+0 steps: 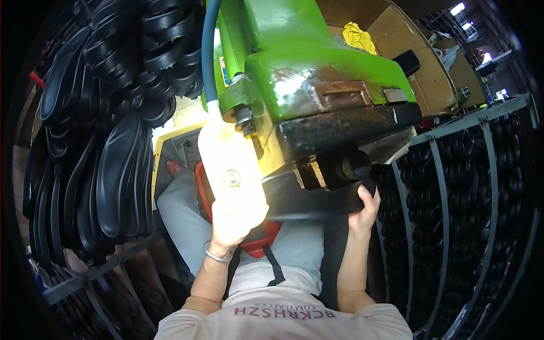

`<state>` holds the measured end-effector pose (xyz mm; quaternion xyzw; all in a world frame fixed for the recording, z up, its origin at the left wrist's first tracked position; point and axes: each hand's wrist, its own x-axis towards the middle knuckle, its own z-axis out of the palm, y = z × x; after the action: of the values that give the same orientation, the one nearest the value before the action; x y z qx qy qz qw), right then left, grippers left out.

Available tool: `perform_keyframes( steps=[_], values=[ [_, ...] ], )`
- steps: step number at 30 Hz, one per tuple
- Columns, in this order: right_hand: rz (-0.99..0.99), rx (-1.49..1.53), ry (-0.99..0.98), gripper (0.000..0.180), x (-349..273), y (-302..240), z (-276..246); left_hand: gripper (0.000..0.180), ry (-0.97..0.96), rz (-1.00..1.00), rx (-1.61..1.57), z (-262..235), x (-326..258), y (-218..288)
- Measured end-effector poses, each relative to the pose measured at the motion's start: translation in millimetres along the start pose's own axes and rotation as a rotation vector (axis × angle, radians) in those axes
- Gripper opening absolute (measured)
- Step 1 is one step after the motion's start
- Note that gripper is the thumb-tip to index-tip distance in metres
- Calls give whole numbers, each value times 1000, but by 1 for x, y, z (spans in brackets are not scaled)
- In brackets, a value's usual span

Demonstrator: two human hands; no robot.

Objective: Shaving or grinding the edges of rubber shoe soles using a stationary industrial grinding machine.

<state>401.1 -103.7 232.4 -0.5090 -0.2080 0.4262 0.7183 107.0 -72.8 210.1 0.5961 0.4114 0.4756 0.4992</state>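
Black piece (311,205) beneath a green machine (283,62), its right end in the closed grip of the right hand (364,212); the left hand (228,225) meets a lamp's (229,150) glare, its grip impossible to tell.

Across the chest of your pale shirt (272,328) you wear two short lines of printed capitals (334,313), upside down from this head view: one larger and reddish, the other smaller. On the green machine (289,68) in front of you, a small colored sticker (224,71) is too tiny for you to read here.
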Motion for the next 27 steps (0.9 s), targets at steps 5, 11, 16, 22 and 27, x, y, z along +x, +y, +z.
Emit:
perform_keyframes(
  steps=[5,11,16,22,27],
  values=[
    [52,113,-222,38,29,7,6,60,42,-73,-64,4,-7,9],
    [553,245,-292,35,-6,108,-67,41,-13,92,222,22,-7,-39],
    [522,182,-245,31,-47,120,-79,37,-160,-255,521,31,24,-14],
    [243,43,-144,30,-35,48,-64,33,187,146,461,25,-20,-73],
    [11,-12,-74,34,-1,2,-12,34,250,64,71,8,-1,-11]
  ],
)
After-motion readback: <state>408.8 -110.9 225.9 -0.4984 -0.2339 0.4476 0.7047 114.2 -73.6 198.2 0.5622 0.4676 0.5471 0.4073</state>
